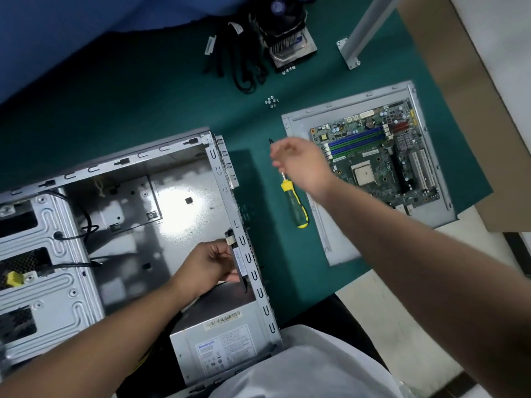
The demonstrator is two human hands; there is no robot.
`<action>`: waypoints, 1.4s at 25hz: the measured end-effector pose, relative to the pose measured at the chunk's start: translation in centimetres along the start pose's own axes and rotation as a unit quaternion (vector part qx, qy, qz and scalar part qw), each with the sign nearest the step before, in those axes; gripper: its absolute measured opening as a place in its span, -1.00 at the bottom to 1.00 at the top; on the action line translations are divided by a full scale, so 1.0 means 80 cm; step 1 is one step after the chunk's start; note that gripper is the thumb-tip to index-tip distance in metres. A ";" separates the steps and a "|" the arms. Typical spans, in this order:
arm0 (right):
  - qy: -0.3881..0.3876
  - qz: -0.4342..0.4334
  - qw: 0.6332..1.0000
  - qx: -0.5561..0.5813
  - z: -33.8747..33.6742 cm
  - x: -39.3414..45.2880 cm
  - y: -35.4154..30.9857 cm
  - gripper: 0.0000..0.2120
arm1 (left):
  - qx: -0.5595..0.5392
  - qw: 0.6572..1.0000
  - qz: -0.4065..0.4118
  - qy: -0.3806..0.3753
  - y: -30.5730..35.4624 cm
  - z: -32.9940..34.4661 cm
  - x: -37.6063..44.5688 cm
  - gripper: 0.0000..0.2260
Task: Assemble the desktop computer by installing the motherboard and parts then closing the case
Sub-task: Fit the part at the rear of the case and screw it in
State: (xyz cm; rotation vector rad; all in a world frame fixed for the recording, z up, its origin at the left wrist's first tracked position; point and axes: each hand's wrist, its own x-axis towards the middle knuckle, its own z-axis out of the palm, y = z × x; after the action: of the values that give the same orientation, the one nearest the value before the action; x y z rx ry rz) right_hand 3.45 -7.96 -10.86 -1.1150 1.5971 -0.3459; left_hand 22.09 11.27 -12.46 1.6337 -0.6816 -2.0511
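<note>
While the left hand (211,264) pinches a thin labelled part (240,261) at the grey metal case (244,248) edge, the right hand (298,165), loosely curled and empty, should take the yellow-green screwdriver (294,203).

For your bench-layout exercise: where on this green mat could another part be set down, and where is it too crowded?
Free: the wide mat stretch behind the open case, left of the cable bundle. Crowded: the strip between case and side panel, taken by the screwdriver and right hand; the far edge holds the cooler and loose screws.
</note>
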 end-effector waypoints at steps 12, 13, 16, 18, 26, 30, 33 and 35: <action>0.148 -0.151 0.933 -0.290 -0.018 0.143 -0.034 -0.74 | -0.028 1.000 -0.002 0.011 -0.001 0.000 0.003 -0.67; 0.139 -0.155 0.930 -0.303 -0.020 0.146 -0.035 -0.74 | -0.027 1.000 -0.001 0.011 -0.001 0.000 0.002 -0.67; 0.127 -0.161 0.925 -0.320 -0.023 0.153 -0.037 -0.76 | -0.012 1.000 0.000 0.014 0.000 0.000 0.003 -0.71; 0.132 -0.163 0.919 -0.335 -0.020 0.154 -0.037 -0.76 | 0.001 1.000 0.001 0.017 0.001 0.001 0.003 -0.75; 0.164 -0.172 0.946 -0.220 -0.022 0.115 -0.041 -0.81 | -0.015 1.000 -0.003 0.016 0.005 0.003 0.001 -0.65; 0.123 -0.144 0.980 -0.058 -0.005 0.020 0.008 -0.90 | -0.026 1.000 -0.014 0.009 0.007 0.005 -0.002 -0.57; 0.066 -0.099 0.993 0.017 0.012 -0.047 0.060 -0.81 | -0.014 1.000 -0.006 0.008 0.008 0.005 -0.005 -0.64; 0.031 -0.067 0.994 0.075 0.021 -0.081 0.092 -0.80 | -0.009 1.000 -0.009 0.015 0.009 0.006 -0.005 -0.70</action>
State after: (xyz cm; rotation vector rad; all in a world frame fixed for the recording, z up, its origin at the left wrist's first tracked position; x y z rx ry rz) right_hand 1.14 1.55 -12.82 -1.1064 1.5271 -0.5855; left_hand 21.71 11.01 -11.64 1.6626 -0.6378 -2.0363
